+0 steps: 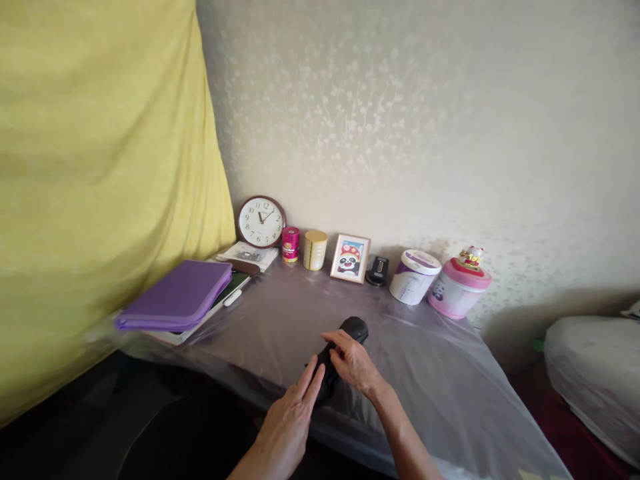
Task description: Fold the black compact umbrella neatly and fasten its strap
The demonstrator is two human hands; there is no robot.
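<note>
In the head view, a dark bundle point(327, 381) lies slantwise in the lower middle of the frame, at the near edge of the table point(280, 320). It is black, elongated and soft-looking, with a rounded upper end; hands cover much of its middle.

The left hand point(287, 413) lays two nearly straight fingers against its lower left side; its thumb is hidden, so I cannot tell whether it grips. The right hand point(353, 363) arches over it with bent fingers, touching it; how firmly they close cannot be told.

At left on the table lies a purple folder point(175, 293). Along the back, from centre-left to right, stand a round clock point(261, 221), a pink tin point(290, 245), a yellow-lidded canister point(315, 251), a framed panda picture point(350, 259) and two tubs point(415, 277). A yellow curtain point(100, 167) fills the upper left. The table around the bundle is unobstructed.
</note>
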